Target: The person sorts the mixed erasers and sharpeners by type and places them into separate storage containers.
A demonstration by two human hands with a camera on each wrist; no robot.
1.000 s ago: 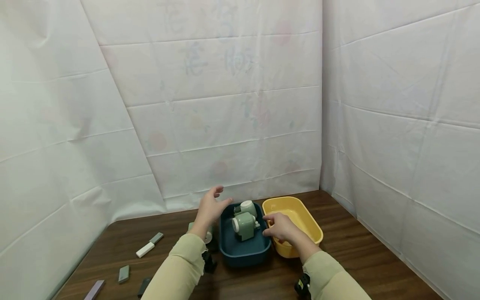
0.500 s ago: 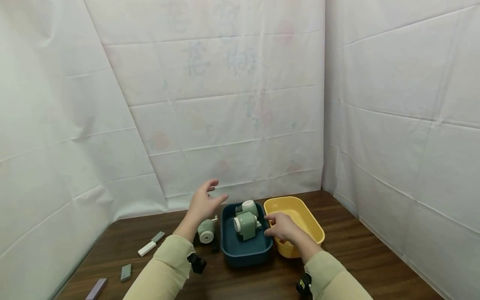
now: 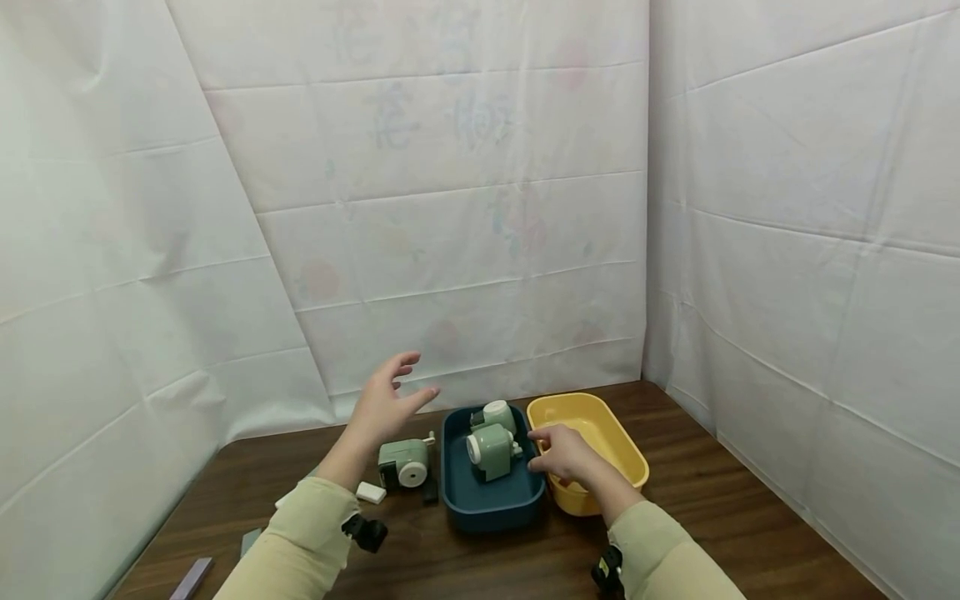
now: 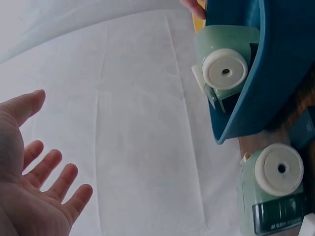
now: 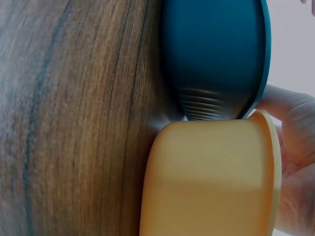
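Observation:
My left hand (image 3: 381,408) is raised above the table with its fingers spread and nothing in it; the left wrist view shows the same open palm (image 4: 34,196). Below and right of it, a green hand-crank pencil sharpener (image 3: 405,460) stands on the table. Two more green pencil sharpeners, the front one (image 3: 491,452) and the rear one (image 3: 498,417), lie in the blue bin (image 3: 487,521). My right hand (image 3: 566,454) rests at the edge where the blue bin meets the yellow bin (image 3: 630,433), fingers loosely bent over the blue rim. Its fingertips are partly hidden in the right wrist view.
A white eraser-like block (image 3: 371,492) and a black piece (image 3: 430,492) lie by the standing sharpener. A purple bar (image 3: 192,578) and a grey block (image 3: 251,540) are at the table's left. White sheeting (image 3: 465,250) hangs behind the table and along its sides.
My left hand has drawn back left and up from beside the blue bin, uncovering the standing pencil sharpener and a white block. My right hand stays at the rim.

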